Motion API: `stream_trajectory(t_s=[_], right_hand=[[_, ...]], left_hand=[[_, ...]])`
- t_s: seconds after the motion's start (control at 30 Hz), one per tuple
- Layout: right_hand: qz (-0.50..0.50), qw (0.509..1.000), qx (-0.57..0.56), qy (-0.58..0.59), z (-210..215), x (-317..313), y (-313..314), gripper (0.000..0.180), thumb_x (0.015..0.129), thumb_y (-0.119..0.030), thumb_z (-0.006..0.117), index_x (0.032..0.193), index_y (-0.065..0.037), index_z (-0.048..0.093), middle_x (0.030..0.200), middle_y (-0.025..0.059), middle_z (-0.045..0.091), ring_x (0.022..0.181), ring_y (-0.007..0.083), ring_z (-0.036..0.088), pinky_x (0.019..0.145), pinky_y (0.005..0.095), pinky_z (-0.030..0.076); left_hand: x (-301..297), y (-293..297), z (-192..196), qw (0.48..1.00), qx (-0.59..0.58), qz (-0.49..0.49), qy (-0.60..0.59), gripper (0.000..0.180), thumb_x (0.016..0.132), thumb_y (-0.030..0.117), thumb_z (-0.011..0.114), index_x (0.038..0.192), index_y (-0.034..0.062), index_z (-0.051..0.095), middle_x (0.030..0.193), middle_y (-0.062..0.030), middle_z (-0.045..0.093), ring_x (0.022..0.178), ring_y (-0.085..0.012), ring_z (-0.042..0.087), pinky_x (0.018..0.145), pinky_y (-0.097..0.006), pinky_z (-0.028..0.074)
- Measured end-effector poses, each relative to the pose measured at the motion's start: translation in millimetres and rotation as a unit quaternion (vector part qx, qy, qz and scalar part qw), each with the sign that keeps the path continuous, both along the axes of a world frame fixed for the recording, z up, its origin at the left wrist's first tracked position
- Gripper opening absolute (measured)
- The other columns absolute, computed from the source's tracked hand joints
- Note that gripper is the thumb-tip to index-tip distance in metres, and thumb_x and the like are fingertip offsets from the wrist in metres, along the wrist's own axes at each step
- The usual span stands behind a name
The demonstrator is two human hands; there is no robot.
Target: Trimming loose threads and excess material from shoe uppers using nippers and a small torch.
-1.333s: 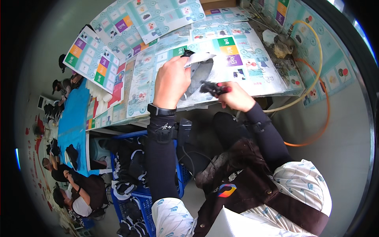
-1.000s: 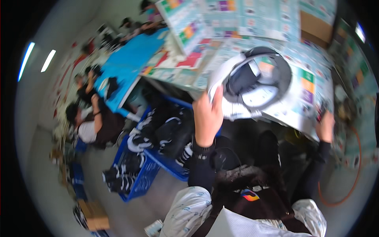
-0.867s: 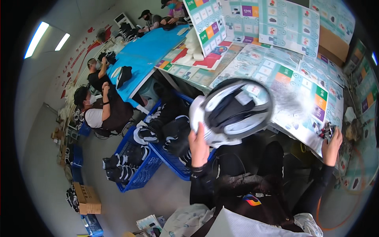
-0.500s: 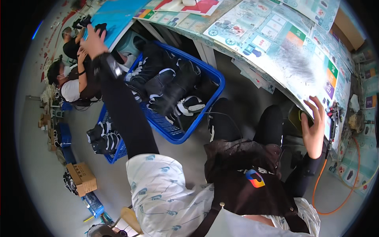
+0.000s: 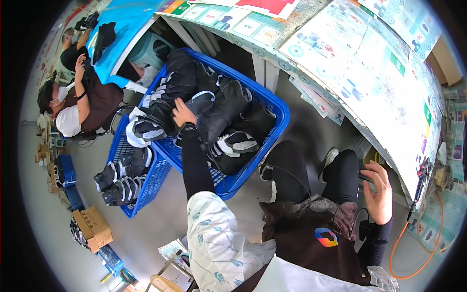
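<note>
My left hand (image 5: pixel 185 114) reaches over the blue plastic basket (image 5: pixel 281 114), its fingers closed at the edge of a black shoe with white parts (image 5: pixel 150 125). That shoe juts past the basket's left rim; part of the grip is hidden. Around the hand lie several black shoes, among them a dark one (image 5: pixel 200 103) just right of the fingers and a black-and-white one (image 5: pixel 237 143) near the front rim. My right hand (image 5: pixel 378 191) hangs in the air beside my right knee, below the table edge, with its fingers apart and nothing in it.
A second blue basket (image 5: pixel 154 177) with several shoes stands at left. The sheet-covered table (image 5: pixel 350 58) curves along the far right. An orange hose (image 5: pixel 393 248) hangs at right from a black tool (image 5: pixel 422 177). Two co-workers sit by a blue tabletop (image 5: pixel 116 39); a carton (image 5: pixel 93 226) lies left.
My left hand has come back from the blue tabletop down to the basket, away from a dark shoe there. My right hand has dropped slightly, away from the table edge.
</note>
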State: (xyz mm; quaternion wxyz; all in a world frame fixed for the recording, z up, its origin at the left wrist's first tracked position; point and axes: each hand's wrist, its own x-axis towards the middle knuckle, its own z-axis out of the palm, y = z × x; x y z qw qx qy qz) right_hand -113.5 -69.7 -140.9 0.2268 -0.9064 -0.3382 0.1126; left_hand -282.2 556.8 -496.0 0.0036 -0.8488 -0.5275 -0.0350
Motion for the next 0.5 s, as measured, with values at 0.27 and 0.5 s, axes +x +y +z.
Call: stream_trajectory(t_s=[0.27, 0.5], right_hand=[[0.079, 0.994, 0.054, 0.049, -27.5, 1.0, 26.3, 0.025, 0.087, 0.005, 0.068, 0.112, 0.001, 0.072, 0.125, 0.0198, 0.070, 0.121, 0.0393, 0.067, 0.104, 0.0449, 0.054], [0.147, 0.951, 0.260, 0.082, -13.5, 15.2, 81.3, 0.041, 0.095, -0.008, 0.074, 0.133, 0.001, 0.063, 0.129, 0.0195, 0.068, 0.120, 0.0399, 0.067, 0.106, 0.0415, 0.054]], left_hand=[[-84.6, -42.9, -18.3, 0.997, -0.051, -0.041, 0.034, 0.021, 0.089, 0.018, 0.079, 0.109, 0.0146, 0.077, 0.120, -0.0149, 0.070, 0.101, -0.0390, 0.075, 0.083, -0.050, 0.060], [-61.2, -253.2, 224.9, 0.921, -0.008, -0.348, -0.175, 0.029, 0.084, 0.001, 0.071, 0.111, 0.0075, 0.079, 0.115, -0.0121, 0.067, 0.100, -0.0353, 0.065, 0.083, -0.044, 0.056]])
